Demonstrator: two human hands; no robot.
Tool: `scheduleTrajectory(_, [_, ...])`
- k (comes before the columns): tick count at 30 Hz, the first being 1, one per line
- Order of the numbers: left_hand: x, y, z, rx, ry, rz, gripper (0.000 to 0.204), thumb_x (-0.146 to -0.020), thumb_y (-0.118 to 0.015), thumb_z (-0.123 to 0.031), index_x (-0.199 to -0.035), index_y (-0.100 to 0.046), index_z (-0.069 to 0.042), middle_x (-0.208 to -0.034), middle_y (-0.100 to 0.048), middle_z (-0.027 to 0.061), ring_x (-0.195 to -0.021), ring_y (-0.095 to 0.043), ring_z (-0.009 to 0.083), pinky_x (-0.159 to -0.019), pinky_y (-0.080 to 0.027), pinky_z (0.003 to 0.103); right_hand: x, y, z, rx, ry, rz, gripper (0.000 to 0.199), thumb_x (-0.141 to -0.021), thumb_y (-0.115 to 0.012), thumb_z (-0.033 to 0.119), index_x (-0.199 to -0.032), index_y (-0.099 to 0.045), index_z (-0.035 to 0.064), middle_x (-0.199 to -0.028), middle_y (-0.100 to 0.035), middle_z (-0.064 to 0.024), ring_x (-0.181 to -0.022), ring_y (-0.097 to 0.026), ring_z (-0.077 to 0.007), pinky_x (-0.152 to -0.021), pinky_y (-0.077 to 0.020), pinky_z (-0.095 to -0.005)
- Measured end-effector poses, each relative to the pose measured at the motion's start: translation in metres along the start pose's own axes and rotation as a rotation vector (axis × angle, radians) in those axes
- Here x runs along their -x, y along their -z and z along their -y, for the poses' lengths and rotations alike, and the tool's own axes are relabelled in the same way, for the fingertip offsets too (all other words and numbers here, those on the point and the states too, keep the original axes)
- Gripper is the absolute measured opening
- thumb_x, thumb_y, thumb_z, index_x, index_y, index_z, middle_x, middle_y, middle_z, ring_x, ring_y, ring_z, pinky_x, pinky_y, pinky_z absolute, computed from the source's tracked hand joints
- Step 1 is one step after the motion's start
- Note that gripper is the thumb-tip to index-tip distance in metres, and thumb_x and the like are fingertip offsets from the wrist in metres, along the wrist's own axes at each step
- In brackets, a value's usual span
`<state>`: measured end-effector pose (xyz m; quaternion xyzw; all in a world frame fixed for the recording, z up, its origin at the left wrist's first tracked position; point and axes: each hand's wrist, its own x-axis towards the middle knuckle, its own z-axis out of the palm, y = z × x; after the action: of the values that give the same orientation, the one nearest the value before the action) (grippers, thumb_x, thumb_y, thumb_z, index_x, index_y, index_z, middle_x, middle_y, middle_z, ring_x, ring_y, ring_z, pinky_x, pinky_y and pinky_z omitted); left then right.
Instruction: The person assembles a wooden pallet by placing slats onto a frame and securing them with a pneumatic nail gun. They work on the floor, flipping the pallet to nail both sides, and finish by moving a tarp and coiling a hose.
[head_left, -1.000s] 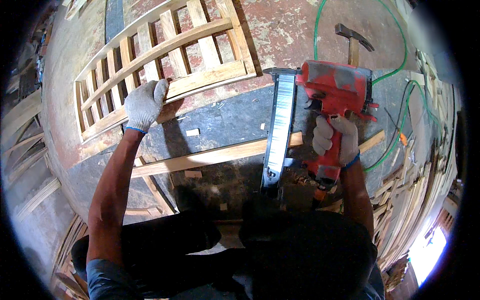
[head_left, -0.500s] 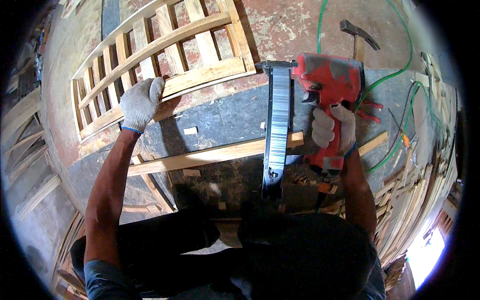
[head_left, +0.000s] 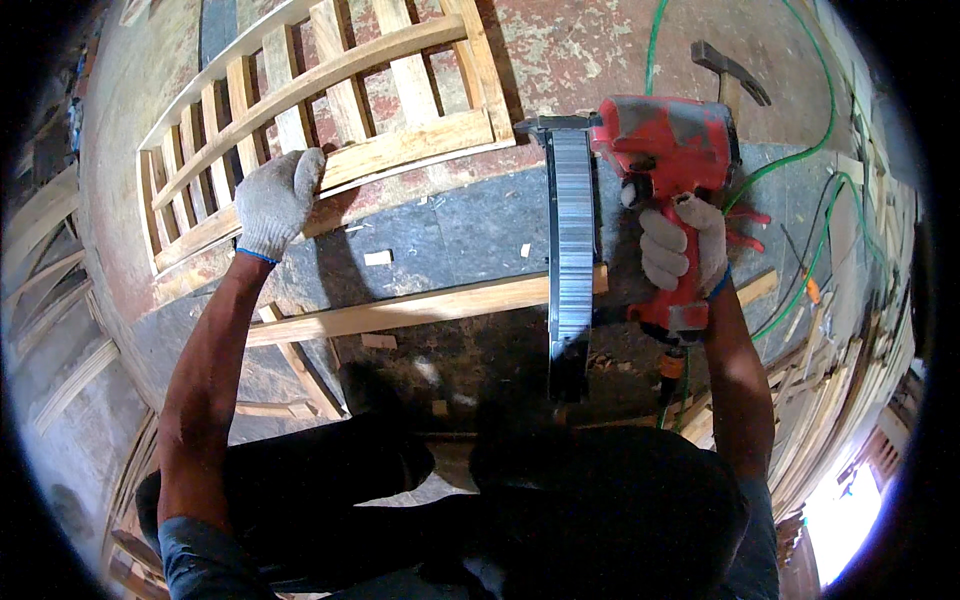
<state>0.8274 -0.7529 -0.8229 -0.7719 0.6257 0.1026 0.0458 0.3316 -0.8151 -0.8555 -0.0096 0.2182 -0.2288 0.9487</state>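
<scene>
We see uneven light: the nail gun shows clear and fairly sharp, its long magazine gleaming. Left of the nail gun, the slatted wooden frame is brightly lit. Far below and right of it, an opening glares white. Below-left, we lose the trousers in near-black shadow. Around everything, edges bend toward black corners.

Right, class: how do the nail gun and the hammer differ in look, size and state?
The nail gun is red and grey; the hammer has a dark head and a light brown handle. The nail gun looks far bulkier than the hammer. The right hand grips the nail gun, while the hammer lies on the floor. Both are tools.
</scene>
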Motion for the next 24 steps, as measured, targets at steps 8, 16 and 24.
scheduleTrajectory(8, [0.0, 0.001, -0.002, 0.005, 0.006, 0.004, 0.056, -0.102, -0.038, -0.054, -0.094, -0.073, -0.012, -0.082, -0.07, 0.0185, -0.081, -0.069, 0.0399, -0.073, -0.053, 0.049, -0.008, -0.008, -0.004, -0.042, 0.048, 0.035, 0.023, -0.099, -0.051, 0.031, -0.119, -0.054, 0.0196, -0.064, -0.046, -0.0005, -0.047, -0.047, -0.0182, -0.042, -0.0397, -0.0381])
scheduleTrajectory(16, [-0.001, -0.003, 0.002, 0.005, 0.002, 0.004, 0.058, -0.102, -0.037, -0.056, -0.091, -0.072, -0.012, -0.081, -0.069, 0.0186, -0.08, -0.068, 0.0407, -0.073, -0.052, 0.05, -0.01, -0.003, -0.005, -0.011, 0.065, 0.058, 0.036, -0.1, -0.051, 0.033, -0.133, -0.047, 0.0205, -0.065, -0.046, 0.0002, -0.047, -0.047, -0.0163, -0.04, -0.0415, -0.036])
scheduleTrajectory(24, [-0.001, -0.003, 0.004, -0.016, 0.009, 0.005, 0.057, -0.102, -0.037, -0.055, -0.089, -0.071, -0.011, -0.079, -0.069, 0.0187, -0.077, -0.068, 0.0406, -0.072, -0.052, 0.051, -0.011, -0.009, -0.005, 0.014, 0.103, -0.019, 0.048, -0.098, -0.051, 0.031, -0.143, -0.042, 0.0145, -0.063, -0.045, 0.0, -0.045, -0.047, -0.0146, -0.036, -0.0411, -0.034])
